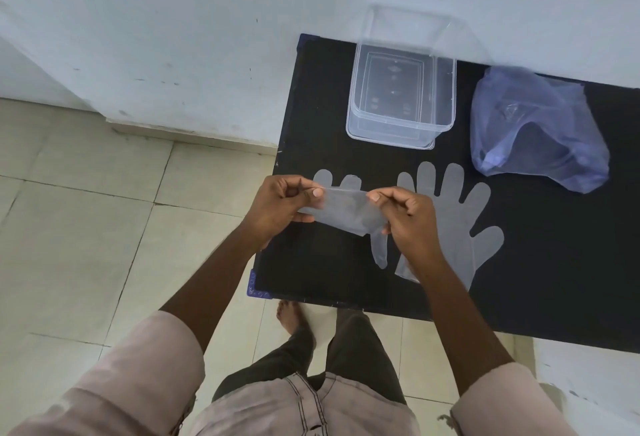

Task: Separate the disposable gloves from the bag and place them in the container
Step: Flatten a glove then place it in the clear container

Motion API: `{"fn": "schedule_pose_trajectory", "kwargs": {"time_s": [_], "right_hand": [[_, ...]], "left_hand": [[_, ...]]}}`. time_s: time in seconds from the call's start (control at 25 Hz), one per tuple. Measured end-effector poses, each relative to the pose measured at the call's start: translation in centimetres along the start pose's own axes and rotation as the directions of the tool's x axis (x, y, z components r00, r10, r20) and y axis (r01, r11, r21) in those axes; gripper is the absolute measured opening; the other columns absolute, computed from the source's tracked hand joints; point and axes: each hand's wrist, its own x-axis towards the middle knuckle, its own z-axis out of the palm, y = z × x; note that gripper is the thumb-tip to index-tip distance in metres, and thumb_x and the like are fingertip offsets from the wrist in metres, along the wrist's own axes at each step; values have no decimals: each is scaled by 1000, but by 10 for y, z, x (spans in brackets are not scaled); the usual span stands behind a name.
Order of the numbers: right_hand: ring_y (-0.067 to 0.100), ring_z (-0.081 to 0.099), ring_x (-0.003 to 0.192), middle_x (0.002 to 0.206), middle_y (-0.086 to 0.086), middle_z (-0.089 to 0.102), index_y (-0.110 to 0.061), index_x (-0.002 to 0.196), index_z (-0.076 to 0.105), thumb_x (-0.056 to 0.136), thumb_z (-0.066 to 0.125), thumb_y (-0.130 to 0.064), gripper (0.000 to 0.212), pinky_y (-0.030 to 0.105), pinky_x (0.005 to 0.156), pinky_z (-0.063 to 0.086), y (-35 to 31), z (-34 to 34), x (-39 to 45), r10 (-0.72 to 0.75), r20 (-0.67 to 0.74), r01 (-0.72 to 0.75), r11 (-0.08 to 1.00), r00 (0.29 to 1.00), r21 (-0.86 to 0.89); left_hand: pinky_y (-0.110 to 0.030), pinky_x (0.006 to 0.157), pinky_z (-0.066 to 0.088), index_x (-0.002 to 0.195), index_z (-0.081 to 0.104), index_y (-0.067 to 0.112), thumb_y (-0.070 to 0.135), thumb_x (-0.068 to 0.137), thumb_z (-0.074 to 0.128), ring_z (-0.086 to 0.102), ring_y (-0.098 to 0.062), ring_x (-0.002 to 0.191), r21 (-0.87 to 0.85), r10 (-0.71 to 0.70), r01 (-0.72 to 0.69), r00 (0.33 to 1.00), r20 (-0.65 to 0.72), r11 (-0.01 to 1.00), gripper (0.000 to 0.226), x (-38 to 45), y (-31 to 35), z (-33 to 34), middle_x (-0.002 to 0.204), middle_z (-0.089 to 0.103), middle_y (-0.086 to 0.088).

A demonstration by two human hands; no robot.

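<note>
Head view: I am watching both hands (277,203) (405,214) pinching one glove (346,214); another glove (457,224) is lying out; container (401,130) is sitting empty (bag (540,130) beside).

Translucent whitish gloves (450,214) on my black table (540,279); clear container (401,130); pale blue-violet bag (533,130); beige floor tiles (86,221); my pale pink sleeves (145,366).

Two clear disposable gloves show: one glove (346,214) held up near the counter's left edge, and a second glove (457,214) lying flat to its right. On the black counter (540,279) stand one clear plastic container (401,124) on the far side and one bluish plastic bag (540,130) to its right. Two hands are in view, the left hand (277,207) and the right hand (408,217).
</note>
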Motion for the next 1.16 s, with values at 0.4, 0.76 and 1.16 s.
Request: {"fn": "schedule_pose_trajectory", "kwargs": {"time_s": [0.4, 0.76, 1.16], "right_hand": [[24, 73, 88, 96, 13, 74, -4, 91, 69, 93, 59, -12, 13, 36, 72, 59, -75, -52, 31, 276, 105, -293, 844, 955, 449], [29, 72, 83, 92, 19, 71, -4, 87, 63, 92, 54, -6, 11, 38, 77, 59, -111, -120, 115, 305, 102, -316, 829, 947, 461], [28, 69, 78, 84, 17, 70, -7, 79, 63, 85, 57, -6, 9, 30, 67, 56, -134, -162, 272, 268, 47, -261, 858, 962, 442]], "left_hand": [[-31, 75, 61, 100, 72, 5, 17, 94, 60, 75, -25, 86, -35, 35, -34, 999, 34, 999, 18, 22, 86, 15, 92, 76, -14], [-32, 75, 61, 94, 70, 1, 13, 95, 58, 74, -23, 79, -17, -25, 27, 997, 75, 1000, 17, 93, 174, 51, 87, 75, -15], [-27, 67, 61, 87, 68, 0, 6, 92, 56, 71, -25, 74, 9, -27, 28, 999, -46, 1000, 14, 224, 262, 88, 92, 70, -21]]}}
